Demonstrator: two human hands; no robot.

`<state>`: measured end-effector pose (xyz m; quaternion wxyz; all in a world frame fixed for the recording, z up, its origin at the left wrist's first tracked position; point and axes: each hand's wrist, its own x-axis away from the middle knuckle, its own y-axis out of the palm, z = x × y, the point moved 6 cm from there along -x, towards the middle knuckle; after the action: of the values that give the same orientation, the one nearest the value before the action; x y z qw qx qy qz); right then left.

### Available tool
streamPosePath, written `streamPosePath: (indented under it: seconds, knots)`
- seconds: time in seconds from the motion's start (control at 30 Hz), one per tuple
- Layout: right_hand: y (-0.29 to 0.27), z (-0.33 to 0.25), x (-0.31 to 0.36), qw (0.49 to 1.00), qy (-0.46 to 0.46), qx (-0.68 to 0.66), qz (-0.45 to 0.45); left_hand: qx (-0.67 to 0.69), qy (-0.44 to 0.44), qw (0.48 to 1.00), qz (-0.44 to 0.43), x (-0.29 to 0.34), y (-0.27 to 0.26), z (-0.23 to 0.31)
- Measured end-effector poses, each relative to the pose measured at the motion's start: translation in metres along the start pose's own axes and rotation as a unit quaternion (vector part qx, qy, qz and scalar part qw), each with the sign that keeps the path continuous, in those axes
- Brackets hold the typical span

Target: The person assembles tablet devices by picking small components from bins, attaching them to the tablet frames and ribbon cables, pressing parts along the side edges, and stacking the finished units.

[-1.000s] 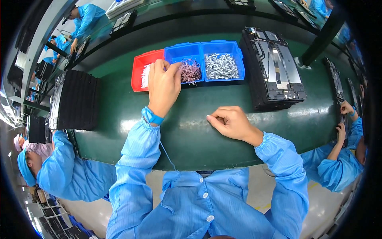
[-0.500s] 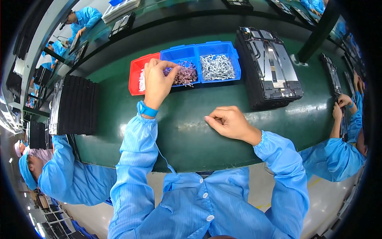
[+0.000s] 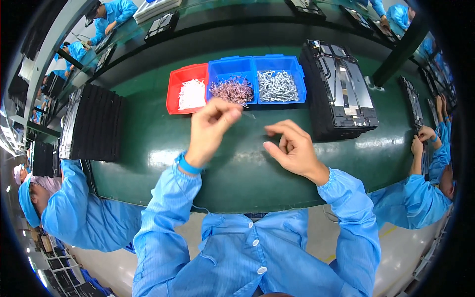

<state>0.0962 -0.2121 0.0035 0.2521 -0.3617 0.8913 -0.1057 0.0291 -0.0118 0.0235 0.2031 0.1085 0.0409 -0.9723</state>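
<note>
My left hand (image 3: pixel 210 129), with a blue band at its wrist, is in the air just in front of the bins. Its thumb and forefinger are pinched together; a faint, thin sliver shows at the tips, too small and blurred to name. To its right is my right hand (image 3: pixel 294 153), thumb and forefinger apart, with nothing seen in it. A red bin (image 3: pixel 173 99) holds small white pieces (image 3: pixel 192 94). The blue bin (image 3: pixel 230 64) beside it has thin pinkish-copper pieces (image 3: pixel 232 90), and another blue bin (image 3: pixel 277 62) holds silvery pieces (image 3: pixel 277 86).
On the green table (image 3: pixel 148 133), a stack of black electronic units (image 3: pixel 344 94) stands right of the bins. Black trays (image 3: pixel 94 123) stand on edge at the left. A dark post (image 3: pixel 401 57) rises at the back right. Co-workers sit on both sides, one's hands (image 3: pixel 423 138) at right.
My left hand has come away from over the bins toward me and to the right, still pinched. My right hand's fingers have spread from a closed pose. The view has shifted slightly.
</note>
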Motion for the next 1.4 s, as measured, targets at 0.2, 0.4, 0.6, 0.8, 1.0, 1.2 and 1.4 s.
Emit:
streamPosePath:
  seconds: [0.2,0.4,0.6,0.8,1.0,1.2,1.4]
  knots:
    - [0.009,-0.036,-0.004,0.996,-0.005,-0.088,0.024,0.171,-0.068,0.981,-0.068,0.043,0.020,-0.009]
    - [0.013,-0.045,0.000,0.992,-0.073,-0.041,0.093,0.110,0.006,0.993,-0.035,0.047,0.018,-0.004]
    - [0.013,-0.048,0.000,0.988,-0.089,-0.050,0.116,0.025,0.069,0.997,-0.034,0.049,0.019,0.005]
    - [0.014,-0.046,0.001,0.989,-0.088,-0.041,0.108,-0.036,0.093,0.994,-0.042,0.052,0.020,0.007]
    - [0.012,-0.046,0.001,0.987,-0.091,-0.060,0.117,0.171,-0.054,0.982,-0.055,0.052,0.031,-0.003]
    - [0.014,-0.046,0.003,0.988,-0.068,-0.086,0.105,0.161,-0.021,0.984,-0.072,0.054,0.029,-0.008]
    - [0.013,-0.045,0.002,0.990,-0.067,-0.069,0.104,0.118,-0.001,0.991,-0.060,0.056,0.026,-0.002]
